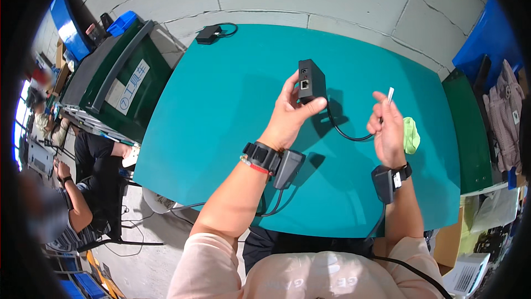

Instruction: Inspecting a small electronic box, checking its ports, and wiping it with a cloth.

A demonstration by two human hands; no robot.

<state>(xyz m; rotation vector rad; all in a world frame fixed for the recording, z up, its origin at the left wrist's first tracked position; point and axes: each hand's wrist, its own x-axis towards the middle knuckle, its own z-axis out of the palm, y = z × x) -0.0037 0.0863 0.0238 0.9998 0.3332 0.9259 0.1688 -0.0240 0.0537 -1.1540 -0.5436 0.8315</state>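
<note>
Pale pink shirt fabric (326,277) occupies the lower edge of my view, nearest the camera. Two forearms (229,205) extend over the green table (221,133). Each wrist carries a strapped black unit: the left module (289,169) and the right module (383,184), each with a dark lead running toward the near edge. A red band (259,168) sits at the left wrist.

Left hand (289,105): I hold the black box (317,82) raised over the middle of the table. The grip pinches it, thumb at the lower end, fingers along the left side. On its visible narrow face I note a round socket (303,71) and, below that, a rectangular jack (305,84).

Right hand (389,130): I hold the black cable (348,138), which curves from beside the lower end of the box into the bent fingers. The grip is pressed together around it. A slim pale tip (391,94) projects above the fingers; they hide whether it joins the cable.

Light green cloth (410,136) lies just right of the right hand. A second box (208,34), also black, rests at the far left corner, well apart from both hands. Left of the table stand a dark green cart (130,86) and, nearer, a seated person (72,205).
</note>
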